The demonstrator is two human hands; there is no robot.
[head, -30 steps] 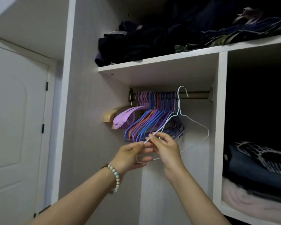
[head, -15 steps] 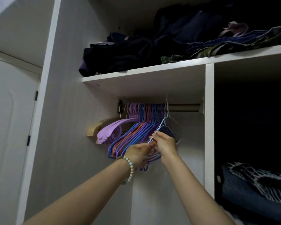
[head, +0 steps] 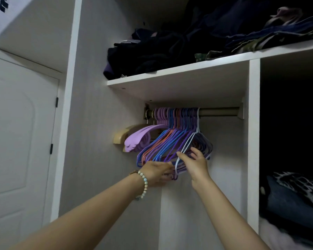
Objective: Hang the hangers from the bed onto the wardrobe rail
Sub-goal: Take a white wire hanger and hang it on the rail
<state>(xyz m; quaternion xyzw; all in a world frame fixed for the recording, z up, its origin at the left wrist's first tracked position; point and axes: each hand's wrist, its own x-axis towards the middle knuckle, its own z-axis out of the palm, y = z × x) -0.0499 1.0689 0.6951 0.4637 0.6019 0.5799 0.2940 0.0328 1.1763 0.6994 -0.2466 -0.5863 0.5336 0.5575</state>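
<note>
Hanger [head: 198, 123] hooked on rail [head: 219, 111]. Right hand [head: 194, 165] loose against it; left hand [head: 156, 171] grip unclear. Next: let go, fetch another.

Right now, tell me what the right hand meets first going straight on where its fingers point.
The right hand points up and forward; it would first meet the pale wire hanger at its fingertips, then probably the bunched purple and blue hangers behind.

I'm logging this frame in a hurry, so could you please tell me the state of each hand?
Left hand: among the coloured hangers; grip cannot be told.
Right hand: open, touching the white hanger.
</note>
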